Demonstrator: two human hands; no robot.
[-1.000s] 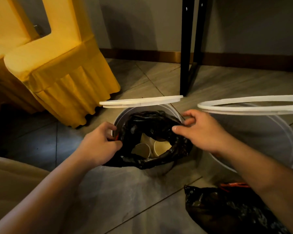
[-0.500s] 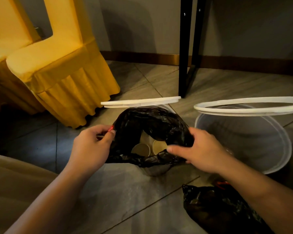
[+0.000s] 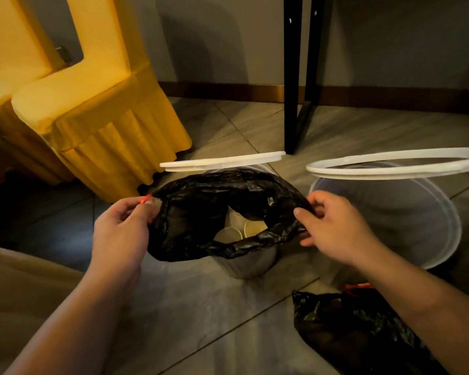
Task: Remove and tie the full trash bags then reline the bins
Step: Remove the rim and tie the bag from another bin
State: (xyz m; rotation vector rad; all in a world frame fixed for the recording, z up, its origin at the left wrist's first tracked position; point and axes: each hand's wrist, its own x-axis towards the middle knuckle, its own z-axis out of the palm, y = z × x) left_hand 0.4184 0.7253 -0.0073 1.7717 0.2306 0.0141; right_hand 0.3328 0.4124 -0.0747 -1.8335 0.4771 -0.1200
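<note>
Left hand (image 3: 119, 234) and right hand (image 3: 336, 228) are pinching the bag (image 3: 195, 212) rim at 2 opposite sides, fingers clamped on plastic, over the bin (image 3: 247, 263) (cups (image 3: 228, 236) showing inside).

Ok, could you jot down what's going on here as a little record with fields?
Hands: left hand and right hand each pinch the rim of the black bag
Bag: sits in the small bin, mouth open
Inside: paper cups
Neighbour: larger bin on the right, looks unlined
Floor: second black bag lies by the right arm
</note>
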